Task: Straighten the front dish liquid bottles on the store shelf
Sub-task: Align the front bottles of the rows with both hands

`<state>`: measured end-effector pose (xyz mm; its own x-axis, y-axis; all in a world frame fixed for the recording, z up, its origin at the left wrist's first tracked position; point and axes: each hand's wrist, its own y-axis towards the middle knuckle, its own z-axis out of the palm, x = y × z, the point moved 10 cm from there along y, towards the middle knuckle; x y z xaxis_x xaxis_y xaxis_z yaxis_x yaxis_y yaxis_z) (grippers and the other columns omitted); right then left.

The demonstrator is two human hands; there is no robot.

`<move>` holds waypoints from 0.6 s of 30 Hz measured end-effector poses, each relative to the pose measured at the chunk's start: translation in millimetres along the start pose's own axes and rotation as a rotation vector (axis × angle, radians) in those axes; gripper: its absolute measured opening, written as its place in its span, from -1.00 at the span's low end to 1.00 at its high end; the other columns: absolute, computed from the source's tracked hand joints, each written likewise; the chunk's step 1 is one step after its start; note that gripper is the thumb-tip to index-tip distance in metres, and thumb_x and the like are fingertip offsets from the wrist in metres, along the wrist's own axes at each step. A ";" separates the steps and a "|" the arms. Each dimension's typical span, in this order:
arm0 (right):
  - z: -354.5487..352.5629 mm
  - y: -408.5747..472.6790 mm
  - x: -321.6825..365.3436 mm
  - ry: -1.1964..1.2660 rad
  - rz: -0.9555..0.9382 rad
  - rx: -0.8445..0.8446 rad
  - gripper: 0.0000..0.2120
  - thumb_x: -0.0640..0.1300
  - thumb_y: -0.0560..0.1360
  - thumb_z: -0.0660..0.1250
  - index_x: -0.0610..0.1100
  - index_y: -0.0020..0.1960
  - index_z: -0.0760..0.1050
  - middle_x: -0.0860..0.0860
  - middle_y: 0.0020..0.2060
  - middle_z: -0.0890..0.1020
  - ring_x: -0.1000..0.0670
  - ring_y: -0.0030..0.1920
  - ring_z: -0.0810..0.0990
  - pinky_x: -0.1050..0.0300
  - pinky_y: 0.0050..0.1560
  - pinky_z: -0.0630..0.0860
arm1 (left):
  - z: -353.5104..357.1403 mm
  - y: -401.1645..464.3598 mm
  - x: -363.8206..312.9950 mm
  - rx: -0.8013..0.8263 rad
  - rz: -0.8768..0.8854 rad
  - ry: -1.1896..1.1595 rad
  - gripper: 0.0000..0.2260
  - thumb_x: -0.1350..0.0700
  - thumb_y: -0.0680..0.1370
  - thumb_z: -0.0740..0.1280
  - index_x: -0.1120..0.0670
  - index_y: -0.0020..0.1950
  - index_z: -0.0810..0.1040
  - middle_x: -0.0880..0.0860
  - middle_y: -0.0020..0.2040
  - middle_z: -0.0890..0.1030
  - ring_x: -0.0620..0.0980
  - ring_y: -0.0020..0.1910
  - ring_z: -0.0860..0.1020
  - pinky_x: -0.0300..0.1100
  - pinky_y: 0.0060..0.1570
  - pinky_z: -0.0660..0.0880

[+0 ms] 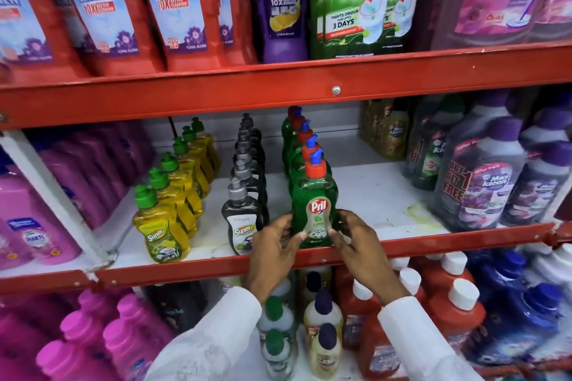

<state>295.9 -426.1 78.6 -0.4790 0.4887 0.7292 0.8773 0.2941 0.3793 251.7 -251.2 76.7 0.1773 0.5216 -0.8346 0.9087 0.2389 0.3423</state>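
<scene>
Three rows of dish liquid bottles stand on the middle shelf (387, 195). The front green Pril bottle (314, 195), with a red cap and blue nozzle, stands upright at the shelf's front edge with its label facing me. My left hand (274, 244) grips its lower left side and my right hand (356, 241) grips its lower right side. To the left stand the front black Super bottle (240, 223) and the front yellow Super bottle (161, 229), which is turned slightly to the left.
The red shelf lip (185, 269) runs along the front. Pink bottles (34, 216) fill the left of the shelf, purple Maxkleen bottles (483, 182) the right. Bathroom cleaners stand on the shelf above (173, 9). Assorted bottles (365, 312) crowd the shelf below.
</scene>
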 end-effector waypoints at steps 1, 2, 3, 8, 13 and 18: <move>0.1 -0.5 -0.2 -0.002 0.006 -0.007 -0.68 -0.13 0.58 0.29 -0.12 0.33 0.44 -0.03 0.18 0.63 -0.01 0.18 0.60 0.04 0.22 0.54 | 0.5 0.4 1.5 0.002 0.005 0.003 -0.58 0.12 0.53 0.45 0.10 0.38 0.51 0.04 0.22 0.68 -0.18 0.12 0.63 -0.26 0.15 0.59; 0.3 -1.0 -0.5 -0.002 0.013 -0.014 -0.67 -0.14 0.58 0.28 -0.12 0.33 0.43 -0.04 0.18 0.63 -0.02 0.18 0.60 0.04 0.22 0.54 | 0.9 0.7 2.4 0.003 0.013 0.008 -0.58 0.11 0.53 0.45 0.10 0.38 0.51 0.04 0.22 0.68 -0.18 0.12 0.64 -0.21 0.17 0.60; 0.7 -1.4 -0.5 -0.005 0.021 -0.017 -0.67 -0.14 0.58 0.28 -0.13 0.33 0.43 -0.04 0.18 0.63 -0.02 0.18 0.60 0.03 0.21 0.54 | 1.0 1.4 2.9 0.007 0.020 0.007 -0.58 0.11 0.53 0.45 0.09 0.38 0.51 0.04 0.22 0.68 -0.19 0.12 0.64 -0.23 0.17 0.59; -5.0 -7.8 0.6 0.035 0.091 -0.122 -0.55 -0.13 0.51 0.38 -0.14 0.37 0.39 -0.05 0.23 0.56 -0.04 0.18 0.58 0.03 0.23 0.52 | 4.1 -7.7 -3.1 0.121 0.028 -0.098 -0.50 0.11 0.56 0.43 0.07 0.48 0.41 0.05 0.35 0.59 -0.21 0.25 0.58 -0.26 0.27 0.51; -30.5 -55.3 49.4 0.173 -0.034 -0.582 -0.75 -0.28 0.43 0.41 -0.07 0.06 0.50 0.00 -0.06 0.58 0.00 -0.04 0.60 0.10 0.04 0.55 | -72.9 -57.6 -32.6 -0.274 0.273 -0.032 -0.78 0.19 0.53 0.41 0.04 0.16 0.66 -0.05 0.14 0.70 -0.21 0.15 0.62 -0.34 0.20 0.49; 54.5 -32.7 96.2 0.105 -0.140 -0.199 -0.66 -0.20 0.53 0.36 -0.05 0.28 0.47 0.06 0.17 0.60 0.15 0.13 0.59 0.22 0.22 0.53 | -133.8 -53.2 7.9 -0.482 0.153 -0.076 -0.71 0.14 0.41 0.32 0.06 0.13 0.53 0.07 0.11 0.60 -0.03 0.10 0.60 -0.09 0.14 0.56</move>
<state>219.6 -344.0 105.3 -0.5998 0.3637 0.7128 0.7960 0.1809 0.5776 154.1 -150.2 109.6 0.3379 0.5235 -0.7822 0.5957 0.5245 0.6084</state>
